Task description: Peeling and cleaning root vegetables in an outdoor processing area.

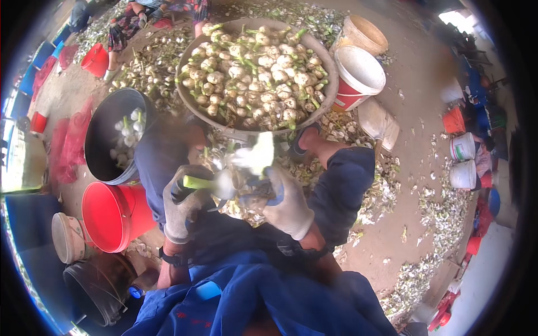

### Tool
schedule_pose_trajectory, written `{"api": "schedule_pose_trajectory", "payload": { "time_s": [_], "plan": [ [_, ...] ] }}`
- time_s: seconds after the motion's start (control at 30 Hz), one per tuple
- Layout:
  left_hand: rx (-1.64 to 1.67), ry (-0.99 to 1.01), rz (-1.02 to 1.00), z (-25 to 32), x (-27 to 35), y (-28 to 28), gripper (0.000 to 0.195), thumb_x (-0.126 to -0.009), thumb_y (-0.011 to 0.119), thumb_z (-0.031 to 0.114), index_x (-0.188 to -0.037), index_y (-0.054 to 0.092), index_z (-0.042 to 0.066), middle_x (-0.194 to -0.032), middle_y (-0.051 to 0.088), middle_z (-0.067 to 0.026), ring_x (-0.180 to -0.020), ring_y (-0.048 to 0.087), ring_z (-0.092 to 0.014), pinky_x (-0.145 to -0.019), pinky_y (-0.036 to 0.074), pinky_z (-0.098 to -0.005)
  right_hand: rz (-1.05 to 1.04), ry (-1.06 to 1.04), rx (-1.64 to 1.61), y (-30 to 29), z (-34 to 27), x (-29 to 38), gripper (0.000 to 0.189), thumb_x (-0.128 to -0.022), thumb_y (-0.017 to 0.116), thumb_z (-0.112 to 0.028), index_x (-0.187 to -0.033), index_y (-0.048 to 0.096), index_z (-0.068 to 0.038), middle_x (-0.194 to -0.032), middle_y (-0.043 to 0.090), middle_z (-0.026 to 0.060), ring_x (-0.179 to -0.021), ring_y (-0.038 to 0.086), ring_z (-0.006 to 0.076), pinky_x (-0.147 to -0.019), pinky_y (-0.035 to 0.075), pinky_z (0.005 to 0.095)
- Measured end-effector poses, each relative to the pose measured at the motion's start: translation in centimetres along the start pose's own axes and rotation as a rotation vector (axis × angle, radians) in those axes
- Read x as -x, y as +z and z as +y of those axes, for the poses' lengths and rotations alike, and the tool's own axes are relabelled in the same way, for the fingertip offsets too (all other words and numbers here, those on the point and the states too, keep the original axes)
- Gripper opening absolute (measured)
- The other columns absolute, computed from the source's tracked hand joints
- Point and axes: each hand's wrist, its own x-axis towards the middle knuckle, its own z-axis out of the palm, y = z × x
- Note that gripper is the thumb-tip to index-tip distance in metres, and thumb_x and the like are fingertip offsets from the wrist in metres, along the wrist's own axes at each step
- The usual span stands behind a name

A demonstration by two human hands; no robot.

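Both my hands wear pale knitted gloves with blue-grey palms. My left hand (185, 203) grips the green stem of a garlic bulb (227, 184), whose white head points right. Close beside it, my right hand (286, 203) is curled, with blurred peelings at its fingers; whether it grips a tool is unclear. A thin curved piece (217, 206) shows under the bulb. A white, blurred piece of skin (259, 153) is above the right fingers. Beyond my knees, a wide round basin (332, 94) is heaped with untrimmed garlic bulbs (260, 75). Peeled white bulbs (128, 132) lie in a black bucket (98, 138) at left.
A red bucket (105, 218), a white bucket (67, 239) and a dark bucket (92, 294) stand at my left. White (361, 69) and beige (363, 35) buckets and a scoop-like container (378, 122) are right of the basin. Garlic skins cover much ground. Another person (147, 10) sits beyond.
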Motion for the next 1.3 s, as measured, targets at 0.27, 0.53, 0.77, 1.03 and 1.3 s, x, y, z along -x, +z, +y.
{"api": "schedule_pose_trajectory", "payload": {
  "time_s": [0.27,0.53,0.77,1.03,1.3],
  "plan": [
    [0.272,-0.053,-0.024,-0.6,0.7,-0.6,0.017,-0.079,0.068,0.012,-0.089,0.070,-0.001,-0.101,0.067,-0.0110,-0.079,0.064,-0.016,-0.069,0.051,-0.0266,0.075,0.152,-0.378,0.2,0.4,-0.9,0.021,-0.089,0.067,0.004,-0.110,0.065,0.000,-0.095,0.071,0.0055,-0.080,0.064,0.0105,-0.070,0.050,0.0275],
    [-0.693,0.487,0.020,-3.3,-0.1,-2.8,0.008,-0.083,0.062,0.000,-0.088,0.067,0.004,-0.083,0.065,-0.0087,-0.074,0.064,-0.021,-0.066,0.051,-0.0317,0.067,0.064,0.212,-0.2,3.9,1.9,0.039,-0.083,0.065,0.004,-0.122,0.064,-0.001,-0.103,0.068,0.0122,-0.083,0.065,0.0224,-0.071,0.052,0.0334],
    [0.248,-0.166,0.213,-1.6,1.1,1.0,0.010,-0.090,0.060,0.003,-0.098,0.064,0.001,-0.088,0.065,-0.0016,-0.080,0.059,-0.010,-0.070,0.047,-0.0246,0.071,-0.275,0.482,3.4,-2.4,0.3,0.053,-0.070,0.081,-0.014,-0.120,0.065,-0.009,-0.123,0.058,0.0117,-0.113,0.052,0.0375,-0.095,0.044,0.0489],
    [-0.350,0.320,0.163,-3.8,1.8,-1.3,0.013,-0.086,0.069,0.012,-0.093,0.064,0.002,-0.082,0.068,-0.0039,-0.070,0.062,-0.013,-0.065,0.050,-0.0272,0.427,0.296,-0.467,-1.3,0.8,-2.0,0.022,-0.088,0.063,0.008,-0.108,0.070,0.000,-0.085,0.064,-0.0016,-0.064,0.051,0.0026,-0.056,0.040,0.0186],
    [0.189,0.168,0.616,-4.5,-1.4,-12.2,0.033,-0.099,0.057,0.025,-0.116,0.060,-0.003,-0.114,0.068,-0.0166,-0.109,0.065,-0.026,-0.098,0.052,-0.0357,0.533,0.404,-0.564,-2.2,6.2,2.4,0.026,-0.082,0.056,0.016,-0.100,0.070,0.003,-0.078,0.065,-0.0012,-0.058,0.048,0.0027,-0.054,0.036,0.0190]
  ]
}}
